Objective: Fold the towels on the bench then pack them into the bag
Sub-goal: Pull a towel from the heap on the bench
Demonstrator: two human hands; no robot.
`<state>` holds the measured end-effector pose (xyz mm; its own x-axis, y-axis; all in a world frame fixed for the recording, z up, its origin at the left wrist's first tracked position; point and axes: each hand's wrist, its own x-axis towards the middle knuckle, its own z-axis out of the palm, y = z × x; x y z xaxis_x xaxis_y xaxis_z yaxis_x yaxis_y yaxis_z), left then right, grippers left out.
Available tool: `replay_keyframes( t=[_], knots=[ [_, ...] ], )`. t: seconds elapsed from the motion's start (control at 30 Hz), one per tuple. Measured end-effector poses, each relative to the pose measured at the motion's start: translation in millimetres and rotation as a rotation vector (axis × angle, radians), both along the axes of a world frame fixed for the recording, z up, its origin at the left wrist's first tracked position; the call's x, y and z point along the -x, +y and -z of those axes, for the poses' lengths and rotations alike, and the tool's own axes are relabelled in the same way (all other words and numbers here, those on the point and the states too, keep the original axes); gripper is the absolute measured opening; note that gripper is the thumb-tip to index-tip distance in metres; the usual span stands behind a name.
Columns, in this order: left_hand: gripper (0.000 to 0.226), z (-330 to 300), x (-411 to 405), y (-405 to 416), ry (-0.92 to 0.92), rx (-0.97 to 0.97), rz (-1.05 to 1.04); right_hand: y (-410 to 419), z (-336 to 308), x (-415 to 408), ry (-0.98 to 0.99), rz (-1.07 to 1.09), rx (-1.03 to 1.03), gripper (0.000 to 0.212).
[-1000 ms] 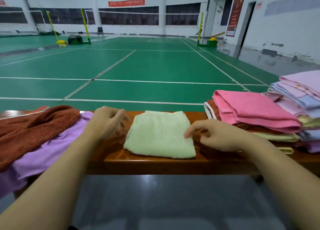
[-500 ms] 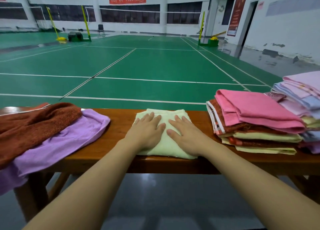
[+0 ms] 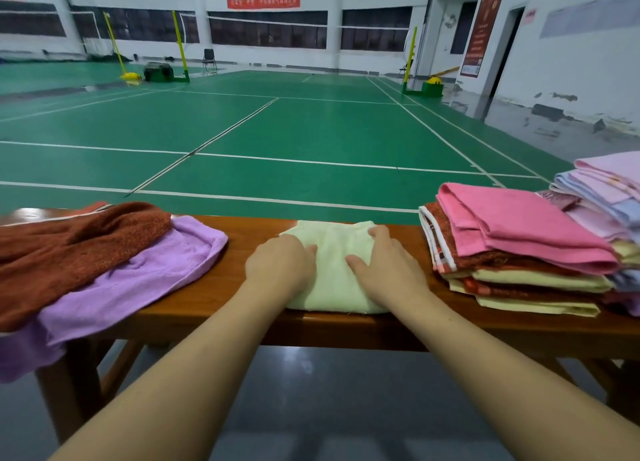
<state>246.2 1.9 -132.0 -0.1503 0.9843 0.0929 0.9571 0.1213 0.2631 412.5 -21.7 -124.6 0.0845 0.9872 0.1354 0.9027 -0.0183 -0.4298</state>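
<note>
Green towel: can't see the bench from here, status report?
Left hand and right hand both gripping the folded green towel. Towel on bench. No bag visible.

Left hand and right hand on folded pale-green towel (fingers curling), wooden bench
</note>
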Motion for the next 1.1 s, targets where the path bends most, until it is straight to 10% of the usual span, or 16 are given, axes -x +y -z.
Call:
replay_keyframes(
  t=[0.67,0.83,1.0,1.1],
  knots=[
    [0.04,-122,-169,45,-0.951,-0.276,0.32,17,-137,-177,0.105,0.123,-0.412,0.018],
    [0.056,-88,-225,35,-0.577,0.067,0.317,4,-105,-239,-0.164,0.246,-0.017,0.021],
    [0.047,-93,-236,31,-0.337,-0.33,0.428,18,-90,-228,-0.146,0.181,-0.298,0.031],
    [0.051,-76,-248,37,-0.156,-0.098,0.646,29,-68,-212,-0.124,0.066,-0.061,0.048]
  ],
)
